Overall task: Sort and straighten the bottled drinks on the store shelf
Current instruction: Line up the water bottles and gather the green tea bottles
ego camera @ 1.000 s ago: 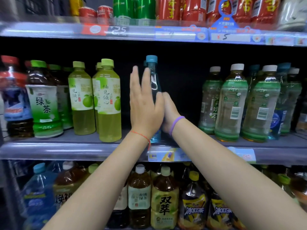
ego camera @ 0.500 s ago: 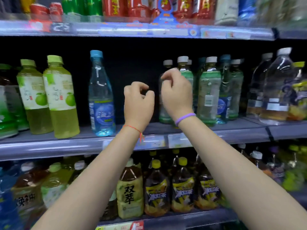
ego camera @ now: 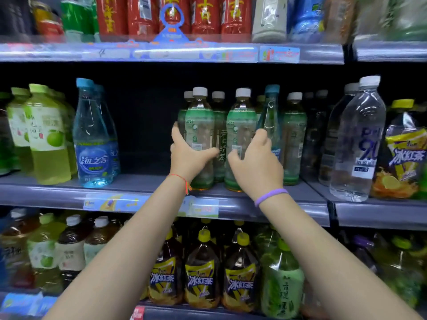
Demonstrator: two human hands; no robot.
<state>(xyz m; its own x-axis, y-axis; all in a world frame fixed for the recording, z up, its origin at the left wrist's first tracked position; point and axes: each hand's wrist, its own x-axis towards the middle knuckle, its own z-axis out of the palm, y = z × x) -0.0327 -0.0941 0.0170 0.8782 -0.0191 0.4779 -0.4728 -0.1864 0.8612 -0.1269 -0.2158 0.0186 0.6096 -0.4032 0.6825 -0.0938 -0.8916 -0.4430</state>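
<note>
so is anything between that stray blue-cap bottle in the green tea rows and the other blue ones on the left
Yes. The blue-cap bottle stands behind the front green tea bottles, which both hands hold: left hand, right hand. Past those, the shelf gap toward the blue water bottles looks open.

The left hand covers the lower label of one green tea bottle; the right hand covers part of the next bottle. Its fingers reach behind, out of sight. Top-shelf cans are cut off by the upper edge. Price tags are too blurred to read.
</note>
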